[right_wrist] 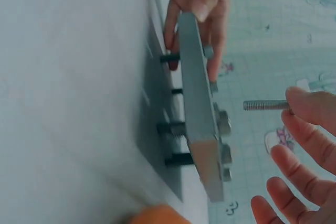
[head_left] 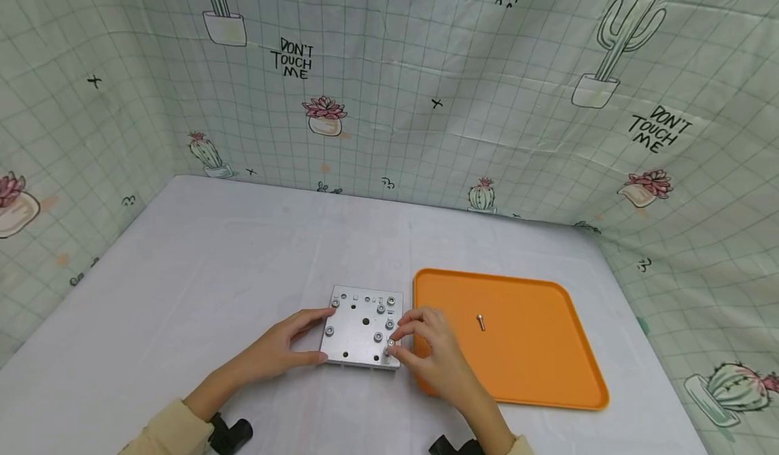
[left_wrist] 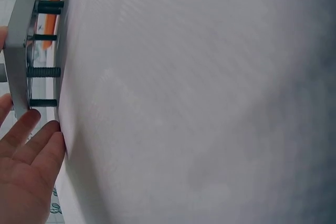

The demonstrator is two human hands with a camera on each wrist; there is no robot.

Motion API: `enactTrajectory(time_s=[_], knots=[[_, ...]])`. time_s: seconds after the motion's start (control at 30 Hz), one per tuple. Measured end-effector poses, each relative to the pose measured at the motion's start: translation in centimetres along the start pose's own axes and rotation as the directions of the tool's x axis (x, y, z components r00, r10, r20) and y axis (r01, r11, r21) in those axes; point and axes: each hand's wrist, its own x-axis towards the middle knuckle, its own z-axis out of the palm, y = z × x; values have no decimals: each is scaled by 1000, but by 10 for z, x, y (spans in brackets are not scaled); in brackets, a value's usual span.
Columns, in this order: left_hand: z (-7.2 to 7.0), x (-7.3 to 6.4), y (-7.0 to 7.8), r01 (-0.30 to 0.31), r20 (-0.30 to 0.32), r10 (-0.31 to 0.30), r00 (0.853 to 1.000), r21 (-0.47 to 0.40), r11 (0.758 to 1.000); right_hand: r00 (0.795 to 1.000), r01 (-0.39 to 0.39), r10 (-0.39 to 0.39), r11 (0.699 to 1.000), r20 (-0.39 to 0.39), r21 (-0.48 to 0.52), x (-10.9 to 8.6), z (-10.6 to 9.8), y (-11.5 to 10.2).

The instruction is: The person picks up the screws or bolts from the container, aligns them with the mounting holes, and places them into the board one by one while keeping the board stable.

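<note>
A silver metal plate [head_left: 356, 337] with holes carries several socket-head bolts [head_left: 329, 331]. Threaded shanks [left_wrist: 43, 72] stick out beneath it and hold it above the table in the left wrist view. My left hand [head_left: 282, 343] grips the plate's left side, thumb at the near corner and fingers farther back along that edge. Over the plate's near right corner, my right hand [head_left: 435, 353] pinches a bolt [right_wrist: 265, 105] between thumb and index finger. In the right wrist view its bare threaded shank is apart from the plate, and the fingertips hide its head.
Right of the plate lies an orange tray [head_left: 529, 380], with a single loose bolt [head_left: 481, 322] on it. A white cloth covers the table [head_left: 274, 252]. Behind and at both sides hangs a cactus-print curtain [head_left: 389, 144].
</note>
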Motion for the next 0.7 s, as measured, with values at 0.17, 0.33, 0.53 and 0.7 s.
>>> enactTrajectory(time_s=[0.17,0.33,0.53,0.7], knots=[[1,0,-1,8,-10,-8,1000,3,1000,999,39,-39,999,-18,-2,-2,14,-2],[0,0,0,16,-9,-16,1000,-5,1000,999,32,-32,999,-27,-5,-4,19,-2],[0,-1,0,20,-11,-21,1000,-20,1000,998,44,-45,999,-45,-18,-6,23,1],[1,0,-1,14,-13,-15,1000,-25,1000,997,50,-51,998,-60,-26,-6,25,2]])
